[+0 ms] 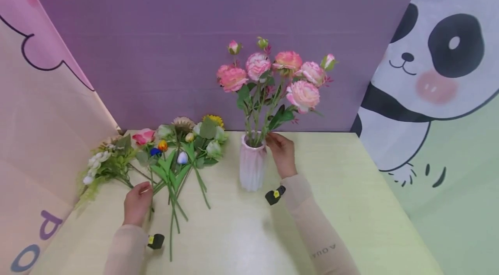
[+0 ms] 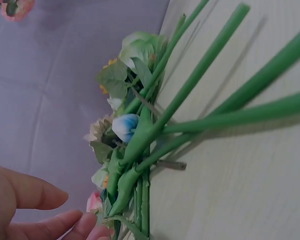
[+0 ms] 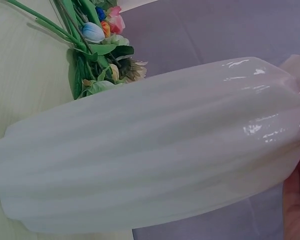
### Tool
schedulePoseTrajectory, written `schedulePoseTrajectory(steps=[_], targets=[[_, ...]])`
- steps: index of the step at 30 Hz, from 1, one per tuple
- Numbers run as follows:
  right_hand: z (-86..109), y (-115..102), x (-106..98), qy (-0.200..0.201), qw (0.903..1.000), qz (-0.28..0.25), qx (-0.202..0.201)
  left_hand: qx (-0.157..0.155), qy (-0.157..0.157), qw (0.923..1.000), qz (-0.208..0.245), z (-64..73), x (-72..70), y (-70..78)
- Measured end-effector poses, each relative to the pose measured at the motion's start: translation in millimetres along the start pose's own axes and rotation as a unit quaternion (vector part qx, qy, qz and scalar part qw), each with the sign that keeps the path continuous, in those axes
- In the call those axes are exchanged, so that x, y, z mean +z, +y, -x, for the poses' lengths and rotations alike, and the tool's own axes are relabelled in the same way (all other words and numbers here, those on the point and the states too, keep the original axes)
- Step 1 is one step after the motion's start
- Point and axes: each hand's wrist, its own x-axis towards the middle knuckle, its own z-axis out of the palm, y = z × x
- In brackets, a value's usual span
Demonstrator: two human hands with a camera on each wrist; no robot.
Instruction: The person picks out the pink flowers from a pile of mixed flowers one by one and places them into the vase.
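A ribbed vase [image 1: 251, 166], pink at the top and white below, stands upright on the table with pink peonies [image 1: 303, 95] and buds in it. My right hand [image 1: 283, 153] is at the right of its rim, fingers bent toward the neck; I cannot tell whether they grip it. In the right wrist view the vase [image 3: 150, 155] fills the middle, with only part of that hand at the right edge. My left hand [image 1: 137, 202] is beside loose flowers at the left, thumb apart from the fingers. In its wrist view, green stems [image 2: 200, 75] lie just past the fingertips.
Loose flowers lie along the table's back left: white blossoms with greenery [image 1: 99, 162], a pink rose [image 1: 144, 136], a pale blue tulip [image 1: 182, 157] and a yellow flower [image 1: 213, 120]. Long stems point toward the front. A purple wall [image 1: 167, 50] rises behind the table [image 1: 331, 205].
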Motion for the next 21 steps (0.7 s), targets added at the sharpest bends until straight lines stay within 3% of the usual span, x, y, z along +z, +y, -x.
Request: schedulePoseTrajectory(steps=[8, 11, 16, 21], targets=[[0.7, 10, -4, -0.01, 0.9991, -0.022, 0.035, 0.012, -0.035, 0.9985, -0.04, -22.8, -6.0, -2.1], [4.2, 12, -5, -0.01, 0.9982, -0.044, 0.039, 0.002, -0.048, 0.9976, -0.05, -28.1, -7.6, -3.4], [11.8, 17, -7, -0.009, 0.9959, -0.083, 0.034, -0.026, -0.047, 0.9974, -0.048, -35.4, -7.2, -7.9], [18.6, 19, -8, 0.005, 0.9923, -0.112, 0.053, -0.018, -0.03, 0.9969, -0.07, -41.6, -5.5, -10.1]])
